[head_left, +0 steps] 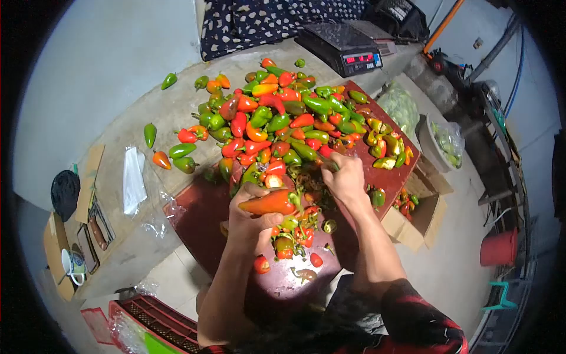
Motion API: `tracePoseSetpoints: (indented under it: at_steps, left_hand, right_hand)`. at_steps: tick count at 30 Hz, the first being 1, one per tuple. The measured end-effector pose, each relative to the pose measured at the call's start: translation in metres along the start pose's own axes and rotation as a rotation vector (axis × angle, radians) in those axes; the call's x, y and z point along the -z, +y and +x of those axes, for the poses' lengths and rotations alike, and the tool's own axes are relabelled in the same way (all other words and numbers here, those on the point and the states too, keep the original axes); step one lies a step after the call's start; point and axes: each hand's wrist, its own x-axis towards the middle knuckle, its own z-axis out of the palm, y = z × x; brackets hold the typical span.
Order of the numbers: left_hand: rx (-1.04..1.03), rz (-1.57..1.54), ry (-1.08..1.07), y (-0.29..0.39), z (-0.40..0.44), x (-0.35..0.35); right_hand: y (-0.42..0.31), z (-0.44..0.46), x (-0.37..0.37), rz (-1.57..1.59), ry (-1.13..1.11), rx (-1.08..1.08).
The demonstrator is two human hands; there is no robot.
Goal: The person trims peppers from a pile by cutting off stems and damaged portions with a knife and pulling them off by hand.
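My left hand (254, 217) is wrapped round a large orange-red pepper (268, 204), its green stem end pointing right. To the right, my right hand (346, 180) is closed with the knuckles up; what its fingers hold is hidden. Beyond both hands lies a big heap of red, green and orange peppers (277, 121). Below the held pepper, cut pepper tops and pieces (300, 235) are scattered over a dark red board (295, 283). A pile of cut yellow-green and red peppers (386, 147) lies on the red surface at the right.
A digital scale (345, 50) with lit red digits stands at the back. An open cardboard box (427, 212) with peppers is on the floor at right, near a bagged tub (442, 144). Left are a white plastic bag (134, 180), a mug (72, 262) and a red crate (153, 321).
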Motion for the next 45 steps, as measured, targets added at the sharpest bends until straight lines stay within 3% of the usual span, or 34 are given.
tracePoseSetpoints:
  at_steps: [5, 8, 11, 13, 14, 16, 19, 21, 24, 28, 30, 31, 33, 34, 36, 37, 39, 40, 41, 43, 45]
  left_hand:
    - [0.081, 0.043, 0.103, 0.001, 0.004, 0.009]
    - [0.039, 0.199, 0.034, -0.005, 0.008, 0.006]
    - [0.077, 0.095, 0.145, -0.005, 0.010, 0.010]
    - [-0.001, -0.135, 0.122, -0.005, 0.015, 0.019]
    - [0.034, -0.165, 0.236, 0.000, 0.011, 0.021]
    - [0.055, -0.248, 0.246, 0.004, 0.012, 0.036]
    - [0.078, -0.442, 0.238, 0.014, 0.017, 0.034]
    - [-0.041, -0.417, 0.582, 0.022, 0.021, 0.019]
    - [-0.115, -0.310, 0.473, 0.025, 0.021, 0.044]
    - [-0.202, -0.188, 0.316, 0.042, 0.026, 0.065]
    - [-0.252, 0.157, 0.548, 0.056, 0.028, 0.058]
    - [-0.253, 0.154, 0.550, 0.062, 0.028, 0.058]
    - [0.043, 0.551, 0.676, 0.075, 0.027, 0.061]
    - [0.040, 0.549, 0.677, 0.075, 0.026, 0.058]
    - [0.017, 1.278, 0.380, 0.072, 0.023, 0.051]
    - [0.015, 1.275, 0.383, 0.066, 0.022, 0.059]
    - [-0.107, 1.786, 0.289, 0.047, 0.020, 0.083]
    - [-0.246, 1.910, 0.088, 0.043, 0.018, 0.090]
    - [-0.248, 1.909, 0.087, 0.037, 0.014, 0.095]
    - [0.240, 1.969, -0.005, 0.033, 0.004, 0.072]
    - [0.352, 1.981, -0.026, 0.026, -0.001, 0.040]
  right_hand:
    - [-0.010, -0.007, 0.005, 0.184, -0.026, -0.011]
    - [-0.016, -0.015, 0.003, 0.359, -0.065, -0.089]
    - [-0.027, -0.015, 0.011, 0.452, -0.099, -0.140]
    - [-0.032, -0.017, 0.011, 0.461, -0.140, -0.152]
    - [-0.031, -0.018, 0.011, 0.392, -0.291, -0.126]
    - [-0.031, -0.022, 0.008, 0.268, -0.571, -0.114]
    - [-0.039, -0.030, 0.003, 0.266, -0.620, -0.059]
    - [-0.046, -0.033, -0.002, 0.267, -0.655, -0.023]
    - [-0.057, -0.039, -0.010, 0.243, -0.725, -0.003]
    - [-0.073, -0.047, -0.018, 0.161, -0.612, 0.129]
    - [-0.075, -0.047, -0.023, 0.159, -0.612, 0.131]
    - [-0.074, -0.047, -0.026, 0.156, -0.609, 0.128]
    - [-0.073, -0.045, -0.030, 0.176, -0.585, 0.126]
    - [-0.072, -0.045, -0.031, 0.198, -0.559, 0.123]
    - [-0.068, -0.043, -0.034, 0.191, -0.531, 0.095]
    - [-0.067, -0.043, -0.034, 0.185, -0.503, 0.059]
    - [-0.064, -0.040, -0.034, 0.164, -0.468, 0.049]
    - [-0.060, -0.039, -0.035, 0.178, -0.443, 0.041]
    - [-0.057, -0.037, -0.035, 0.191, -0.414, 0.033]
    - [-0.058, -0.035, -0.030, 0.185, -0.392, 0.008]
    - [-0.060, -0.034, -0.026, 0.186, -0.393, -0.049]
